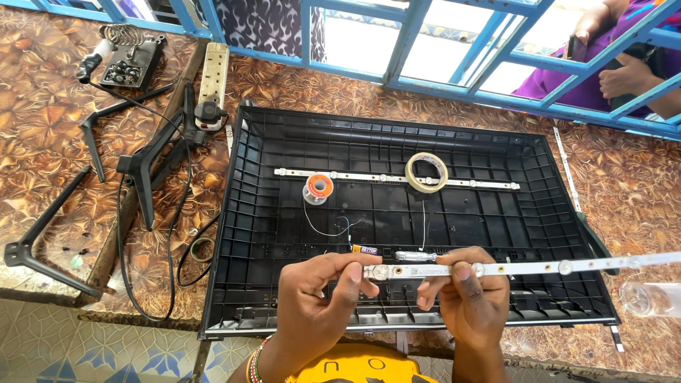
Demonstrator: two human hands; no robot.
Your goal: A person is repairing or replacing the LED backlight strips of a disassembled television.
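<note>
My left hand [319, 294] pinches the left end of a long white LED strip [539, 267] between thumb and forefinger. My right hand [464, 294] grips the same strip a little further right, thumb on top. The strip runs out to the right edge of the view, above the front rim of a black plastic television back cover [241, 213] lying open side up. Inside the cover lie a second LED strip [369, 177], a solder spool [318, 189] with loose wire, a roll of tape [426, 172] and a small screwdriver [415, 255].
A soldering iron stand [131, 57], a power strip [212, 74], black stand legs [145, 170] and cables lie on the patterned brown table at left. Blue window bars [454, 42] run along the far edge; another person sits behind them at top right. A clear bottle [649, 298] sits at right.
</note>
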